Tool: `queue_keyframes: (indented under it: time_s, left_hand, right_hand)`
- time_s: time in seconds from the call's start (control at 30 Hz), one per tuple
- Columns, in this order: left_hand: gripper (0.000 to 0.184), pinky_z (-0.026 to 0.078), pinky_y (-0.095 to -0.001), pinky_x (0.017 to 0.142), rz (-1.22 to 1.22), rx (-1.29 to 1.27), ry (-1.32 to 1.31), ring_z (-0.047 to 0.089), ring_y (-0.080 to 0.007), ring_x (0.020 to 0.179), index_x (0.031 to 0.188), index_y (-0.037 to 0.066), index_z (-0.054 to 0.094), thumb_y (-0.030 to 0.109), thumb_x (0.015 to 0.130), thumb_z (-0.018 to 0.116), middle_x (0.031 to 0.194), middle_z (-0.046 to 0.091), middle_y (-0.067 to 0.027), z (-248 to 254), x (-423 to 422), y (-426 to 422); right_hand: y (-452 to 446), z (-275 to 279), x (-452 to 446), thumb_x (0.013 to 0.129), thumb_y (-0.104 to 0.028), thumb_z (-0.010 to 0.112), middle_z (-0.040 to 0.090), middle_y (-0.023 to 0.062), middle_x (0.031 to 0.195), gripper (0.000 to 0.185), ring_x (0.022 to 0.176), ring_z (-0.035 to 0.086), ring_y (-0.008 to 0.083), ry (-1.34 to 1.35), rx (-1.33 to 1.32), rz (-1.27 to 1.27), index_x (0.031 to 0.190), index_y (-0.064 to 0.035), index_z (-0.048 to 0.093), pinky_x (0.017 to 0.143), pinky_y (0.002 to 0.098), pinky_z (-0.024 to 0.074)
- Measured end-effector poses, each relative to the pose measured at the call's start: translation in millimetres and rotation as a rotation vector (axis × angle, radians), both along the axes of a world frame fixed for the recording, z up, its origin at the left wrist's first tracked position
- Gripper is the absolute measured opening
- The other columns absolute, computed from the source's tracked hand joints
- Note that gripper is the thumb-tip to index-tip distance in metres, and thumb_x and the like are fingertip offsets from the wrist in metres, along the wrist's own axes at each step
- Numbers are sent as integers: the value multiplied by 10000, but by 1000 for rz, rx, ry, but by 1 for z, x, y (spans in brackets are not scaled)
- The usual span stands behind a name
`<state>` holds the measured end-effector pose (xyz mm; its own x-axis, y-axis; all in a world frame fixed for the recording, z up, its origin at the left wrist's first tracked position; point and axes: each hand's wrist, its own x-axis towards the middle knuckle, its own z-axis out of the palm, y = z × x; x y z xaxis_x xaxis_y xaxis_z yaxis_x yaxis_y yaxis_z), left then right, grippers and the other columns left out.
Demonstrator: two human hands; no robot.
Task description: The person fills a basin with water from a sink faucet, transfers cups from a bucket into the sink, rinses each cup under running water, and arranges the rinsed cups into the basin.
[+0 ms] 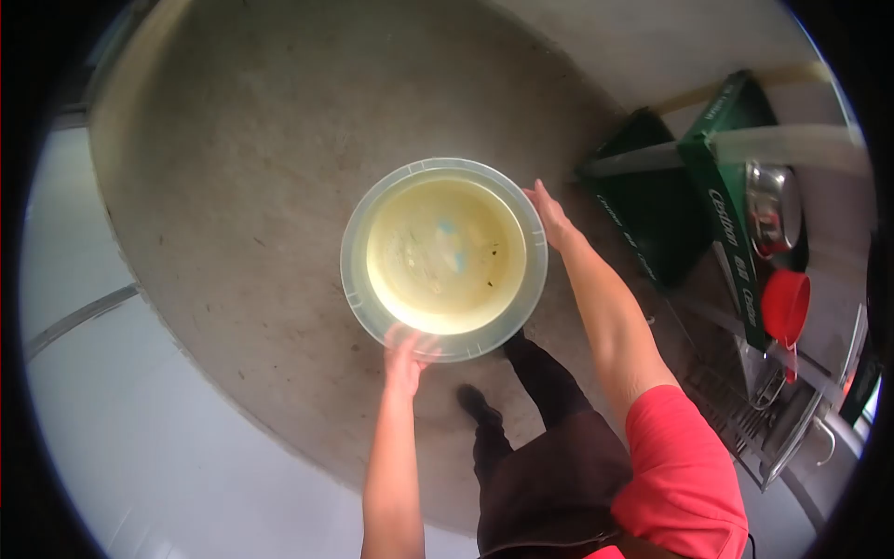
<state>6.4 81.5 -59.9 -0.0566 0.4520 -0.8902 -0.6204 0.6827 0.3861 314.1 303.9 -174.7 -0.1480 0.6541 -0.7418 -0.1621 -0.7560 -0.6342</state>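
A round, translucent tub (445, 253) with pale yellowish liquid or a pale yellow inside is held up over the floor. A few small dark specks and a bluish patch show within it. My left hand (408, 358) grips the near left part of its rim, its fingers slightly blurred. On the right side of the rim, my right hand (551, 214) is pressed against the outer wall, with part of its fingers hidden behind the tub.
Grey concrete floor (242, 186) surrounds the tub. Green cartons (722, 205) stand at the right, with a metal pot (773, 210), a red plastic scoop or bowl (785, 307) and a metal rack (745, 410). White walls border the floor.
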Motion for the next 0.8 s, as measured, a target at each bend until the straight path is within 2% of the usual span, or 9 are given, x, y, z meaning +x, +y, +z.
queue_keyframes:
  time_s: [0.07,0.17,0.37,0.43,0.5,0.6,0.7,0.77,0.8]
  left_hand:
    - [695,548,-439,723,-17,-66,37,570,-416,987,1394,161,136,18,807,479,1288,399,-247,18,-4,-12]
    - [760,543,-440,737,20,-58,-15,563,-426,997,1416,188,92,-16,785,463,1324,369,-255,40,-5,-21]
    - [779,534,-405,703,148,-12,26,564,-404,1015,1429,204,76,3,770,439,1365,336,-228,151,-28,-53]
    - [770,528,-394,691,223,-25,110,554,-408,1028,1427,209,96,18,762,435,1365,343,-215,196,-41,-81]
    - [774,531,-397,703,358,-32,154,551,-404,1034,1423,211,111,11,749,436,1355,354,-214,233,-53,-115]
    - [787,535,-400,725,532,-56,242,537,-402,1054,1415,220,137,-4,727,445,1343,366,-212,276,-62,-165]
    - [736,534,-403,755,720,-99,298,530,-378,1069,1380,180,234,-22,710,461,1291,421,-206,310,-64,-197]
    - [650,530,-403,772,837,-117,271,538,-353,1056,1324,124,324,-28,708,469,1226,475,-195,319,-66,-232]
    - [593,527,-402,779,883,-118,242,547,-339,1041,1283,89,369,-28,711,473,1186,504,-187,311,-75,-265]
  right_hand:
    - [-8,-24,-20,903,-574,291,445,134,1312,704,1203,430,237,111,-100,56,1305,-7,402,1007,352,319]
    - [-13,-52,-35,892,-594,301,490,148,1263,732,1166,459,239,96,-276,136,1264,18,450,1001,331,321]
    - [-48,38,-15,872,-451,482,562,152,1141,554,1045,528,222,-316,-12,449,1188,2,519,910,325,399]
    - [-90,60,-4,830,-315,583,598,128,1016,375,932,569,202,-352,-134,376,1053,-13,572,806,303,453]
    - [-131,113,-17,794,-198,623,606,91,900,212,837,579,171,-136,-274,113,933,-46,577,716,279,466]
    - [-175,147,-46,850,-239,593,609,21,909,166,889,582,132,149,-439,-51,952,-116,547,781,340,453]
    - [-176,187,-103,876,-224,553,603,9,834,113,932,552,128,377,-379,-322,906,-115,546,830,331,416]
    - [-185,178,-133,886,-212,529,566,-1,764,99,848,536,118,508,-356,-296,880,-113,526,778,300,411]
    - [-192,164,-151,890,-228,509,513,0,708,143,706,506,128,415,-342,-310,819,-105,500,660,295,415]
